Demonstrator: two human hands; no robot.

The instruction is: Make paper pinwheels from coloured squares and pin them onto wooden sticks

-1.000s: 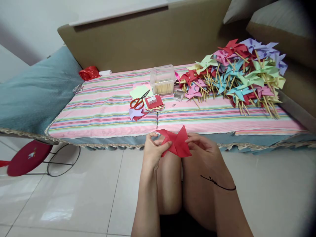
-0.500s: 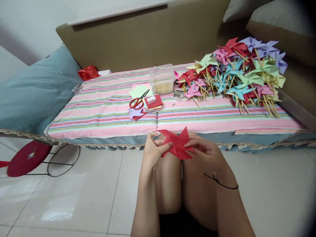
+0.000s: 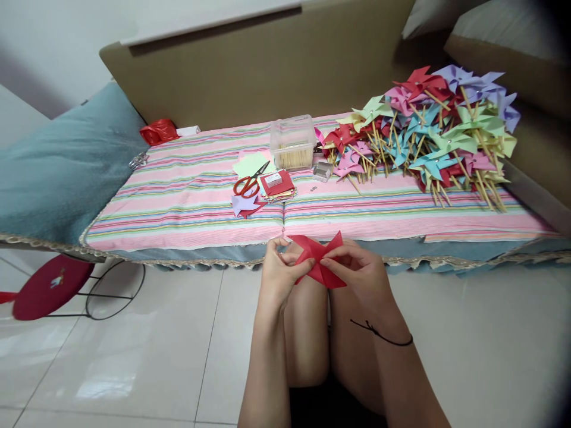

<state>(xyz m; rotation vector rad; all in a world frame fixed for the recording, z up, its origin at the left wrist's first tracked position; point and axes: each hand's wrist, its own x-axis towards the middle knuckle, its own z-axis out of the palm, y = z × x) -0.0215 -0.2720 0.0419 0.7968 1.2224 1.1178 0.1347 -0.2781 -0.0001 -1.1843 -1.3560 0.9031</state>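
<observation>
A red paper pinwheel (image 3: pixel 322 274) is held above my knees, its pointed blades spread and partly folded toward the middle. My left hand (image 3: pixel 282 267) pinches it from the left, thumb on the front near the centre. From the right, my right hand (image 3: pixel 360 270) pinches a blade with thumb and fingertips close to the centre. The paper hides some of the fingers. No stick shows on this pinwheel. Beyond my hands, orange-handled scissors (image 3: pixel 248 183) and a stack of cut paper squares (image 3: pixel 280 187) lie on the striped cloth (image 3: pixel 187 220).
A clear plastic box (image 3: pixel 292 128) of wooden sticks stands behind the paper, with a small grey box (image 3: pixel 322 172) nearby. Finished pinwheels (image 3: pixel 441 142) are heaped at right. A red bag (image 3: pixel 159 132) lies back left, and a red stool (image 3: pixel 53 287) stands on the floor.
My right hand has moved left across the red pinwheel, bringing a right-hand blade toward the centre. My left hand keeps its pinch, almost in place.
</observation>
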